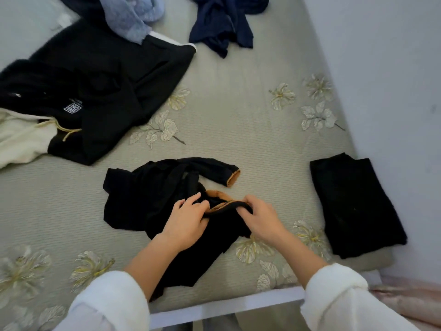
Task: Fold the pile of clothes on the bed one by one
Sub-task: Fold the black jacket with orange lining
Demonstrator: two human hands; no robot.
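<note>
Both your hands are closed on the black top (143,201), which lies crumpled on the bed (238,130) just in front of you. Your left hand (188,218) pinches one end of the tan-lined neckline (217,194) and your right hand (260,218) curls its fingers round the other end. That neckline runs between your hands roughly from 9 to 3 o'clock, so you already hold the garment's top edge square to you. The cloth is not evenly shared, though. Most of the body is bunched off toward 10 o'clock from your left hand, and a tail trails back toward 7 o'clock, reaching the near edge of the bed. One sleeve with a tan cuff (235,179) stretches out at about 1 o'clock from your right hand. The left hand is nearer the bulk, the right nearer that sleeve. The next move likely turns on this: the body wants drawing out flat along the 12-to-6 line before any fold. A folded black garment (355,206) lies well apart at 3 o'clock by the wall. The unfolded clothes wait farther off: black clothes (107,80) at 10 o'clock with a cream garment (21,142) beside them, a blue-grey piece (133,20) at 11, and a navy piece (222,25) at 12.
</note>
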